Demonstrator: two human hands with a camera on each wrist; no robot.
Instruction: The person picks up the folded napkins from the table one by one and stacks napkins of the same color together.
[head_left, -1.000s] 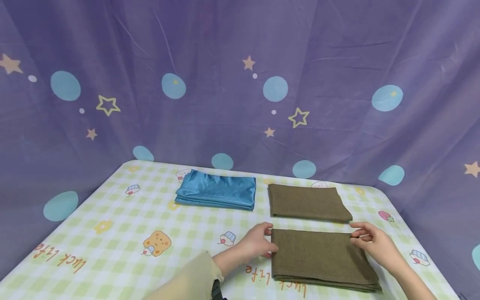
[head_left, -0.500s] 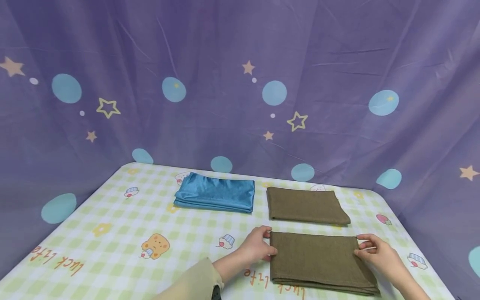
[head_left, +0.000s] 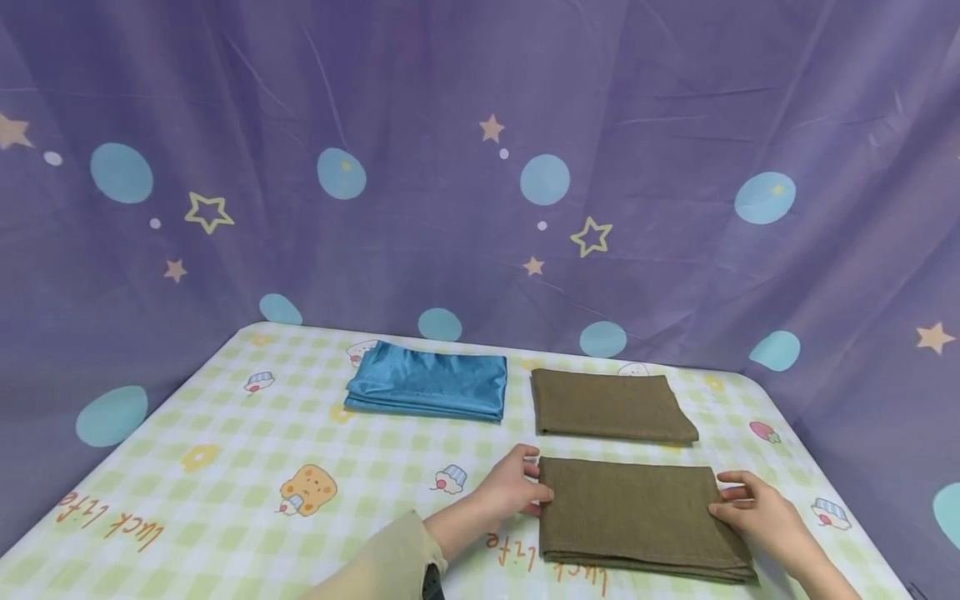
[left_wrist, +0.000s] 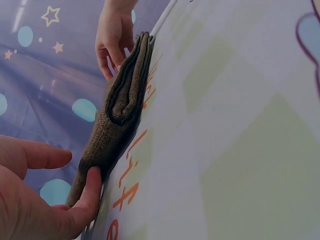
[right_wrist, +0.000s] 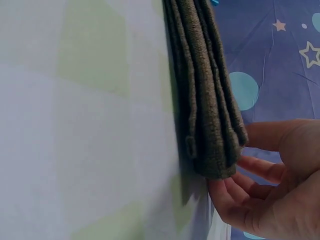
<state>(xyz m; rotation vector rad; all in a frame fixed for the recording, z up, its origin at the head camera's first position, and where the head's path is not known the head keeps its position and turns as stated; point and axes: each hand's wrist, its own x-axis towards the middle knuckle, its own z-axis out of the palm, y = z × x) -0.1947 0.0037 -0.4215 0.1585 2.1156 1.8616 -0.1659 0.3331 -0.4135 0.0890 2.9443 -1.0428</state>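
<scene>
In the head view a folded olive-brown cloth [head_left: 637,517] lies flat near the front right of the table, its stacked layers showing at the near edge. My left hand [head_left: 512,485] is at its left side, the thumb tip over the edge and the other fingers loosely bent alongside. On the opposite side, my right hand [head_left: 761,512] reaches the cloth with its thumb, fingers spread near the far right corner. The right wrist view shows the thick folded layers [right_wrist: 207,100] between thumb and fingertips. From the left wrist, a fingertip [left_wrist: 93,180] touches the folded end.
Just behind lies a second folded olive-brown cloth [head_left: 607,406]. A shiny blue folded cloth [head_left: 427,381] sits to its left. The tablecloth [head_left: 225,500] is green-checked with cartoon prints, and a purple curtain [head_left: 420,92] hangs behind the table.
My right hand has come in against the cloth's right edge and its index finger has shifted slightly off the far corner. My left hand stays at the left edge; the cloths keep their places.
</scene>
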